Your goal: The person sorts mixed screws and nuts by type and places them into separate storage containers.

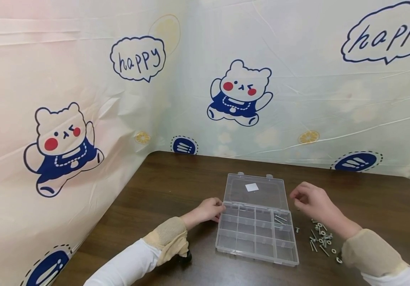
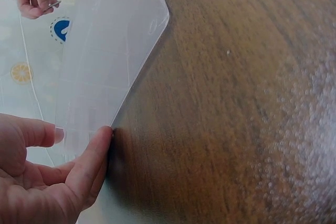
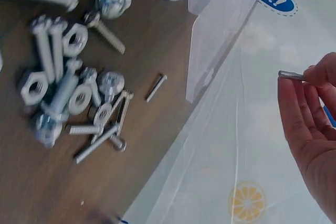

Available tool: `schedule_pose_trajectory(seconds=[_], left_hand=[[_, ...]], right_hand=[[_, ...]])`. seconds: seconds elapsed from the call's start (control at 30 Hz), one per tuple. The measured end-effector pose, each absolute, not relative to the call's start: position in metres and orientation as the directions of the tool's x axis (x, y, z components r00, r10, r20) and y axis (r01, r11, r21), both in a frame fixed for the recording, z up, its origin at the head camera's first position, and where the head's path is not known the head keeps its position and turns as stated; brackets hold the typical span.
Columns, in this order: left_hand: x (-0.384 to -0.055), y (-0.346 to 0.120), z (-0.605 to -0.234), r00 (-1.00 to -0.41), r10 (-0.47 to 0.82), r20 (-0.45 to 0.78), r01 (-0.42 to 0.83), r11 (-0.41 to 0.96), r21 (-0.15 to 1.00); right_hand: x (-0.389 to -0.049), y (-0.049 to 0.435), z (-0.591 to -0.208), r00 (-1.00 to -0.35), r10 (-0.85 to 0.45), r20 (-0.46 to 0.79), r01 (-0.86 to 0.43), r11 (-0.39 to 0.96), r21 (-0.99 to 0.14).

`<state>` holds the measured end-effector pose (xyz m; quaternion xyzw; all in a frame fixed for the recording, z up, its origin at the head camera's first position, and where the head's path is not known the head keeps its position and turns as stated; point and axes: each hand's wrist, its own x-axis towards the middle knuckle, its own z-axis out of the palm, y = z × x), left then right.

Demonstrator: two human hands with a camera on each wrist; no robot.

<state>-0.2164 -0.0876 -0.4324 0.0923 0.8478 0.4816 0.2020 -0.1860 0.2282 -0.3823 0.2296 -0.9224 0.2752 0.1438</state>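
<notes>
Resting on the brown table [image 1: 162, 186], the left hand [image 1: 208, 209] touches the left edge of the clear plastic organizer box [image 1: 256, 234]. In the left wrist view its fingers [image 2: 92, 156] lie almost straight, the thumb tip against the corner of the box, and they curl around nothing.

The box stands in the middle of the table with its lid [image 1: 255, 190] open and leaning back toward the wall cover. Its base is divided into many small compartments, and a few screws [image 1: 280, 218] lie in one compartment at the back right.

To the right of the box, the right hand [image 1: 310, 200] is raised a little above the table. Its fingertips [image 3: 315, 74] pinch a small metal pin [image 3: 290, 75], seen clearly in the right wrist view.

Further right, near the right sleeve [image 1: 367, 252], a loose pile of bolts and nuts [image 1: 320, 238] lies on the table, just beside the box.
</notes>
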Motion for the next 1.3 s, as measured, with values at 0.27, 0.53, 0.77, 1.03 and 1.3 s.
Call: schedule_pose_trajectory(seconds=[0.27,0.53,0.77,1.03,1.3], left_hand=[[-0.216,-0.088,-0.432,-0.902,0.35,-0.254,-0.042,0.513,0.857],[-0.215,-0.087,-0.428,-0.906,0.34,-0.252,-0.049,0.508,0.86],[-0.215,-0.086,-0.429,-0.904,0.341,-0.257,-0.053,0.508,0.86],[-0.215,-0.086,-0.428,-0.901,0.347,-0.261,-0.055,0.506,0.861],[-0.214,-0.087,-0.428,-0.899,0.354,-0.257,-0.048,0.504,0.862]], right_hand=[[-0.187,0.215,-0.39,-0.837,-0.421,0.35,-0.546,0.695,-0.469],[-0.188,0.209,-0.398,-0.803,-0.54,0.252,-0.591,0.663,-0.461],[-0.19,0.208,-0.405,-0.768,-0.601,0.221,-0.626,0.631,-0.458],[-0.191,0.213,-0.401,-0.772,-0.603,0.202,-0.623,0.652,-0.432],[-0.192,0.227,-0.379,-0.819,-0.536,0.204,-0.567,0.705,-0.427]])
